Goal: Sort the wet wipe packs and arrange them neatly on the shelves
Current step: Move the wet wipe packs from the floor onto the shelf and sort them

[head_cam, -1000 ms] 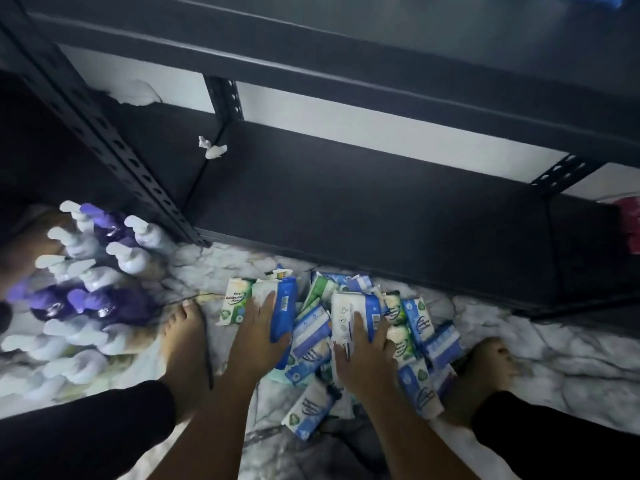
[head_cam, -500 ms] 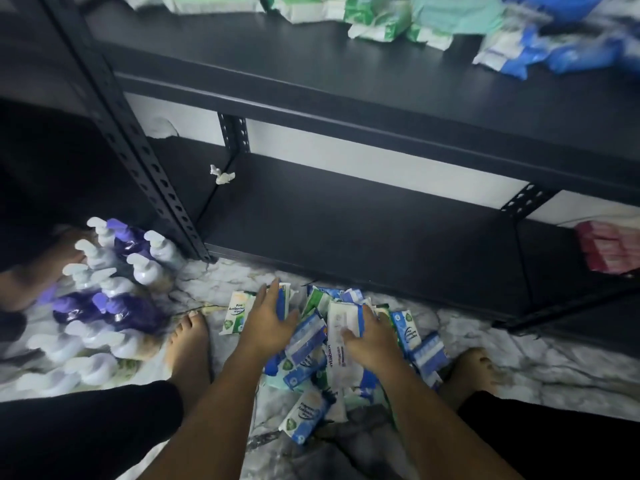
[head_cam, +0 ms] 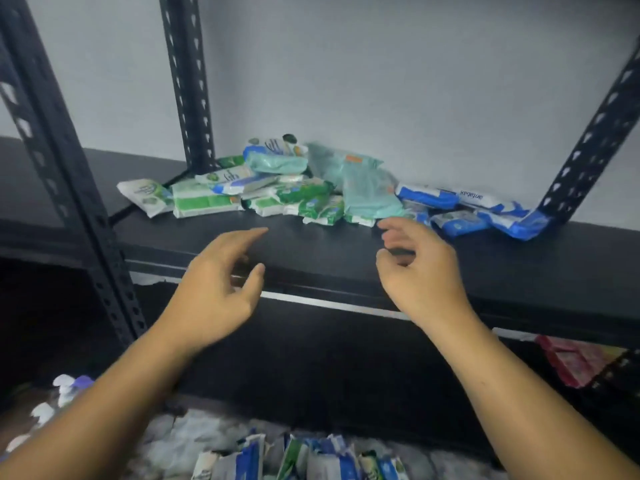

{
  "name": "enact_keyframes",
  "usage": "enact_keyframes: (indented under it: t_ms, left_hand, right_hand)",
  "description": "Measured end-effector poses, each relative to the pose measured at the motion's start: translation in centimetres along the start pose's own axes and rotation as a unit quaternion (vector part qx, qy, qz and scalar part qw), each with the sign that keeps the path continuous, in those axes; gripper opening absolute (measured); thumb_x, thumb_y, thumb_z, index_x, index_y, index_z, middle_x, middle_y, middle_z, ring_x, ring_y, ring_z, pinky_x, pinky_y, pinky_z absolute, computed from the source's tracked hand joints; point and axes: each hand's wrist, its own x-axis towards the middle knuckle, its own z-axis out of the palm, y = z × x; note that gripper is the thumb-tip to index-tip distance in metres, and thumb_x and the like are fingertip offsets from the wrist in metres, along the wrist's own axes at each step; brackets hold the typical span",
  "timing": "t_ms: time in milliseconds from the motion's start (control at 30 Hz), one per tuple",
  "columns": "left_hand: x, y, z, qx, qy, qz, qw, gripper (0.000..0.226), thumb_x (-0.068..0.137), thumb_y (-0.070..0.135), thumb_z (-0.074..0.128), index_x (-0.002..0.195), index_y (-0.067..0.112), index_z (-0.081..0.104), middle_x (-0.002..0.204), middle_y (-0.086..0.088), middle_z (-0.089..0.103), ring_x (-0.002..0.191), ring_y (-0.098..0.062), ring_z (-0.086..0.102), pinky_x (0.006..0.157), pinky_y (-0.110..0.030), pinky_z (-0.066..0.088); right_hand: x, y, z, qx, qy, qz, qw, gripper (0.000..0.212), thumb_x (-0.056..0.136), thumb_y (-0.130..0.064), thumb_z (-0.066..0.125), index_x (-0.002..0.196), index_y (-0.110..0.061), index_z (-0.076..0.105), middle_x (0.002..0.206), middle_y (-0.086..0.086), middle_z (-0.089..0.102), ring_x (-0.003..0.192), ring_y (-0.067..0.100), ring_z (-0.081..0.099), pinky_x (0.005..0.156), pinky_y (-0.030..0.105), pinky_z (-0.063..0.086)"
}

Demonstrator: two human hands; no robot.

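A loose heap of wet wipe packs lies at the back of the black upper shelf (head_cam: 311, 244): green and white packs (head_cam: 207, 202) on the left, pale teal packs (head_cam: 367, 192) in the middle, blue and white packs (head_cam: 485, 213) on the right. My left hand (head_cam: 218, 282) hovers over the shelf's front edge with fingers relaxed and holds nothing. My right hand (head_cam: 419, 268) hangs near the teal packs, fingers loosely curled and empty. More blue and green packs (head_cam: 304, 459) lie on the floor at the bottom of the view.
Perforated black uprights (head_cam: 62, 161) stand at left, back (head_cam: 187, 81) and right (head_cam: 595, 133). The lower shelf holds red packs (head_cam: 575, 362) at the far right. White and purple pump bottles (head_cam: 65, 386) stand on the floor at the lower left. A pale wall lies behind.
Both hands have left the floor pile and risen empty to the upper shelf. The view has swung up from the floor to the heap on that shelf.
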Motion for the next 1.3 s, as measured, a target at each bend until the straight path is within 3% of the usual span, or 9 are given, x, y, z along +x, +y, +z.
enact_keyframes:
  t_ms: [133, 233, 333, 533, 767, 933, 1033, 1167, 1300]
  left_hand:
    - [5.5, 0.1, -0.9, 0.057, -0.019, 0.041, 0.997, 0.048, 0.093, 0.024, 0.062, 0.141, 0.028, 0.055, 0.129, 0.01, 0.058, 0.11, -0.003, 0.054, 0.096, -0.023, 0.042]
    - [10.0, 0.4, 0.4, 0.081, -0.042, 0.084, 0.992, 0.049, 0.09, 0.031, 0.056, 0.139, 0.028, 0.056, 0.133, 0.008, 0.057, 0.121, -0.013, 0.052, 0.103, -0.032, 0.043]
    - [15.0, 0.7, 2.5, 0.139, -0.052, 0.146, 0.978, 0.053, 0.086, 0.035, 0.05, 0.137, 0.024, 0.057, 0.131, 0.003, 0.059, 0.122, -0.021, 0.053, 0.105, -0.039, 0.044]
    - [25.5, 0.0, 7.1, 0.289, -0.082, 0.212, 0.93, 0.051, 0.088, 0.032, 0.048, 0.137, 0.02, 0.055, 0.13, -0.003, 0.06, 0.114, -0.03, 0.056, 0.092, -0.044, 0.049]
    - [32.9, -0.5, 13.4, 0.489, -0.17, 0.155, 0.841, 0.042, 0.097, 0.035, 0.053, 0.135, 0.019, 0.048, 0.132, 0.001, 0.054, 0.113, -0.025, 0.059, 0.074, -0.038, 0.043]
    - [34.0, -0.5, 16.1, 0.563, -0.136, 0.14, 0.803, 0.063, 0.09, 0.052, 0.068, 0.132, 0.009, 0.05, 0.12, -0.005, 0.052, 0.093, -0.025, 0.06, 0.066, -0.036, 0.041]
    - [34.0, -1.5, 16.1, 0.545, -0.134, 0.154, 0.813, 0.057, 0.089, 0.058, 0.065, 0.128, 0.016, 0.058, 0.119, -0.002, 0.051, 0.104, -0.025, 0.059, 0.067, -0.037, 0.04]
    - [34.4, -2.0, 15.7, 0.499, -0.12, 0.1, 0.853, 0.058, 0.085, 0.056, 0.071, 0.124, 0.015, 0.058, 0.113, -0.003, 0.06, 0.098, -0.027, 0.063, 0.068, -0.036, 0.042]
    - [34.4, -1.8, 15.7, 0.517, -0.107, 0.097, 0.844, 0.042, 0.088, 0.047, 0.071, 0.117, 0.02, 0.059, 0.104, 0.0, 0.062, 0.088, -0.025, 0.062, 0.068, -0.035, 0.039]
  right_hand:
    - [6.7, -0.2, -0.1, -0.065, -0.025, 0.03, 0.997, 0.039, 0.086, -0.015, 0.06, 0.122, -0.032, 0.063, 0.112, -0.009, 0.061, 0.093, 0.003, 0.061, 0.07, 0.016, 0.048]
    - [11.0, -0.3, 1.5, -0.078, -0.018, 0.022, 0.997, 0.039, 0.09, -0.022, 0.059, 0.129, -0.027, 0.061, 0.12, -0.003, 0.061, 0.099, 0.012, 0.061, 0.084, 0.031, 0.054]
    - [15.2, -0.1, 3.9, -0.152, -0.062, 0.016, 0.986, 0.046, 0.095, -0.032, 0.055, 0.14, -0.023, 0.053, 0.138, 0.001, 0.056, 0.112, 0.019, 0.057, 0.096, 0.027, 0.045]
    - [21.8, 2.4, 6.9, -0.455, -0.156, 0.12, 0.868, 0.073, 0.082, -0.073, 0.046, 0.132, -0.021, 0.056, 0.13, 0.006, 0.059, 0.118, 0.03, 0.056, 0.094, 0.04, 0.043]
    - [25.5, 4.3, 6.3, -0.385, -0.153, 0.208, 0.886, 0.081, 0.062, -0.067, 0.064, 0.131, -0.026, 0.056, 0.134, 0.008, 0.055, 0.124, 0.035, 0.049, 0.105, 0.042, 0.04]
    - [25.7, 6.7, 5.8, -0.324, -0.098, 0.205, 0.918, 0.064, 0.047, -0.067, 0.07, 0.094, -0.025, 0.057, 0.11, 0.006, 0.061, 0.106, 0.035, 0.057, 0.098, 0.046, 0.047]
    - [25.2, 7.1, 5.2, -0.3, -0.08, 0.198, 0.93, 0.054, 0.051, -0.066, 0.071, 0.074, -0.026, 0.043, 0.101, 0.003, 0.058, 0.102, 0.032, 0.057, 0.096, 0.046, 0.049]
    - [24.8, 6.8, 4.9, -0.274, -0.068, 0.199, 0.938, 0.052, 0.054, -0.062, 0.073, 0.075, -0.023, 0.046, 0.087, -0.002, 0.056, 0.096, 0.03, 0.059, 0.094, 0.046, 0.05]
    - [24.1, 6.7, 4.6, -0.263, -0.069, 0.19, 0.943, 0.048, 0.06, -0.059, 0.072, 0.075, -0.023, 0.044, 0.086, -0.004, 0.055, 0.093, 0.028, 0.058, 0.095, 0.047, 0.049]
